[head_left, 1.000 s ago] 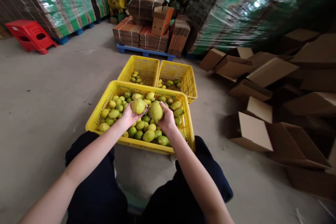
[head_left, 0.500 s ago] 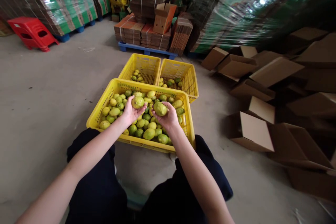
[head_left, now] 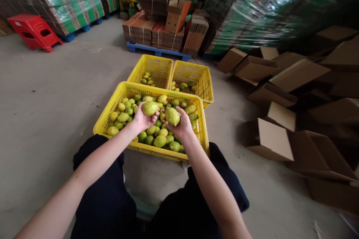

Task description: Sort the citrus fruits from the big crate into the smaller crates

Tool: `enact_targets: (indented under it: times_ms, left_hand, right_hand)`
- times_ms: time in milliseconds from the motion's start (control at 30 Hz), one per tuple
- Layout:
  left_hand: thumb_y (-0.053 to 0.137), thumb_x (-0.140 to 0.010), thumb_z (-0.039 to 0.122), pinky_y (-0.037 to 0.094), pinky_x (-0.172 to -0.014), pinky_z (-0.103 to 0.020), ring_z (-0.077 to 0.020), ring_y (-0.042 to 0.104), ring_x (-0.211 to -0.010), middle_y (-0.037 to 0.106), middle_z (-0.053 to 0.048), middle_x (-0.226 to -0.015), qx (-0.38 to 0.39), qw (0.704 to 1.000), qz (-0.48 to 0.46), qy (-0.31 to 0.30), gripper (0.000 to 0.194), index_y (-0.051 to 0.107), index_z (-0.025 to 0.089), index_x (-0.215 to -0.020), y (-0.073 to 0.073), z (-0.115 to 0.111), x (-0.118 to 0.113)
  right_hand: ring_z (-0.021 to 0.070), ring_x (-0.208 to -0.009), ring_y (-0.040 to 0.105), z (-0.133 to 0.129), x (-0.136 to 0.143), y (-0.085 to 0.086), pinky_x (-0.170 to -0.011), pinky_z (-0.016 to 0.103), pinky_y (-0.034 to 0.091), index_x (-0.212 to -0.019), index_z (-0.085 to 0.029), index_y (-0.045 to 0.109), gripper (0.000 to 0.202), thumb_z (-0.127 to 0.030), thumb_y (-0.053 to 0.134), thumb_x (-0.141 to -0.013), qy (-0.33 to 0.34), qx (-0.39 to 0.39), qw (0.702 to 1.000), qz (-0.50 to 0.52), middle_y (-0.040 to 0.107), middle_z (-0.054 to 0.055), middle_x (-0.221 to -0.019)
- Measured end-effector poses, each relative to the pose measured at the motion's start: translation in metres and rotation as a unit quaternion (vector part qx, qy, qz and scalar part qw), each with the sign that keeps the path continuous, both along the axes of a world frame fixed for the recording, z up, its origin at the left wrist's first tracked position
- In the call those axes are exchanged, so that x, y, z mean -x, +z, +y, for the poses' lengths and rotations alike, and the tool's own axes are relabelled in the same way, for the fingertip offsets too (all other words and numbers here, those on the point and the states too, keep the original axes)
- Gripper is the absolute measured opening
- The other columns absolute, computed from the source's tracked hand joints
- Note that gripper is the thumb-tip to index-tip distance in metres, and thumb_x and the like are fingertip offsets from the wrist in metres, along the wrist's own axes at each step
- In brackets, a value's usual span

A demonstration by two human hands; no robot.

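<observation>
In my left hand (head_left: 143, 118) lies a yellow-green lemon (head_left: 150, 108), the fingers curled beneath it. My right hand (head_left: 182, 124) grips another lemon (head_left: 172, 116), whose pointed end faces down and toward me. Both hands hover side by side over a yellow plastic crate (head_left: 102, 115) in front of my knees. Many lemons (head_left: 159, 141), some green and some yellow, fill that crate. Parts of them are hidden under my hands and wrists.
Beyond the full crate stand two more yellow crates, a left one (head_left: 143, 58) and a right one (head_left: 208, 82), with several lemons in each. Open cardboard boxes (head_left: 273, 138) litter the floor at right. Flattened cartons (head_left: 168, 39) sit on a blue pallet (head_left: 146, 48). A red stool (head_left: 35, 31) stands far left.
Both lemons have been turned in the hands: the left one now lies more sideways, the right one shows its pointed end. The hands stay above the crate; the view has shifted slightly.
</observation>
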State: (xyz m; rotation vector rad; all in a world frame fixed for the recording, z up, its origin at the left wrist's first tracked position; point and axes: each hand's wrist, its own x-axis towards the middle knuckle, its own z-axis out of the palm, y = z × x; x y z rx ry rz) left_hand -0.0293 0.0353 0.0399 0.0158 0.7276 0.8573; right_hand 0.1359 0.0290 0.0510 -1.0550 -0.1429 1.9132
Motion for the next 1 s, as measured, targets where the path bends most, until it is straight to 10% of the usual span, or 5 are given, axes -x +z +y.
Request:
enact_targets:
  times_ms: [300, 500, 733, 1000]
  left_hand:
    - [0.033, -0.098, 0.054, 0.045, -0.036, -0.019, -0.0125, 0.052, -0.042, 0.063, -0.008, -0.065, -0.005, 1.0, -0.005, -0.002, 0.059, 0.063, 0.008, -0.118, -0.005, 0.003, -0.001]
    - [0.056, -0.092, 0.035, 0.058, -0.064, -0.028, -0.0206, 0.069, -0.074, 0.072, -0.014, -0.09, -0.097, 0.992, 0.077, 0.023, 0.038, 0.063, 0.01, -0.119, -0.005, -0.001, -0.007]
    - [0.068, -0.046, -0.014, 0.05, -0.086, -0.021, -0.0203, 0.063, -0.108, 0.069, -0.002, -0.113, -0.359, 0.908, 0.204, 0.071, 0.064, 0.072, 0.022, -0.1, -0.011, -0.011, -0.002]
    - [0.052, -0.044, -0.011, 0.05, -0.076, -0.018, -0.0202, 0.065, -0.109, 0.072, -0.002, -0.116, -0.28, 0.947, 0.151, 0.054, 0.061, 0.074, 0.02, -0.092, -0.004, -0.01, 0.005]
  right_hand:
    - [0.0238, -0.067, 0.069, 0.003, -0.006, -0.006, -0.049, 0.031, 0.055, -0.1, -0.015, 0.066, 0.033, -0.036, 0.042, -0.091, 0.01, -0.039, 0.999, 0.024, 0.074, 0.011, -0.077]
    - [0.0238, -0.078, 0.071, 0.007, -0.022, -0.005, -0.068, 0.038, 0.061, -0.102, -0.02, 0.064, 0.025, -0.022, 0.057, -0.077, -0.018, -0.132, 0.991, -0.005, 0.073, 0.004, -0.081]
    - [0.0187, -0.097, 0.068, -0.007, -0.019, 0.002, -0.087, 0.031, 0.056, -0.112, -0.03, 0.066, 0.067, -0.004, 0.083, -0.053, -0.068, -0.39, 0.882, -0.256, 0.073, -0.003, -0.101]
    - [0.0209, -0.109, 0.065, -0.009, -0.013, 0.0, -0.107, 0.037, 0.047, -0.096, -0.026, 0.073, 0.052, -0.004, 0.087, -0.052, -0.017, -0.429, 0.842, -0.327, 0.073, -0.001, -0.107]
